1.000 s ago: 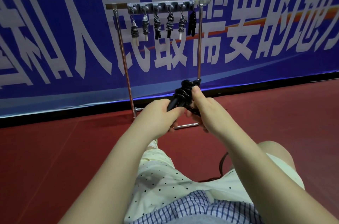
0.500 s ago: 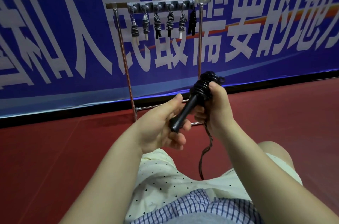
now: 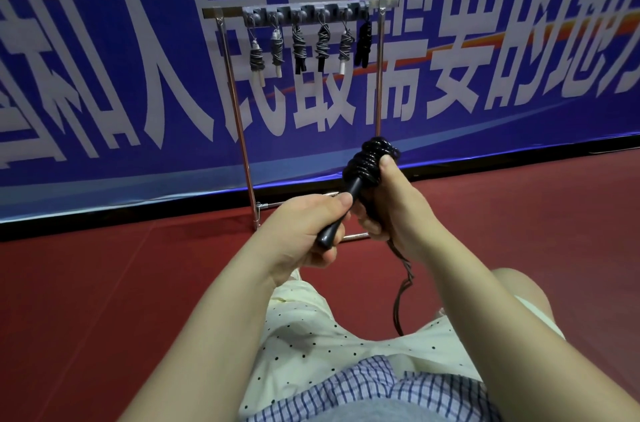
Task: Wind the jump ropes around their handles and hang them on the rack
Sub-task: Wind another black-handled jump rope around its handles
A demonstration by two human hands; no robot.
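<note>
1. Gripping the lower end of the handle [image 3: 341,212], the left hand [image 3: 304,231] has its thumb on top and its fingers curled under; the butt of the handle pokes out below the fist, toward the person's lap.
2. Running up and to the right, the handle's long axis tilts away from the person: butt low and near, wound end high and far, pointing roughly at the rack [image 3: 301,9] beyond.
3. Sitting on that upper end, the coil [image 3: 370,162] of black rope is bunched just above and to the right of the left hand.
4. Closing round the coil from the right, the right hand [image 3: 388,207] presses its thumb on the turns; it is the nearer hand to the wound end.
5. Hanging below the right hand, a loose tail [image 3: 401,286] of rope drops toward the lap, so winding looks unfinished.
6. Judging by this, the next wrap passes round the handle's axis between the two fists.
</note>
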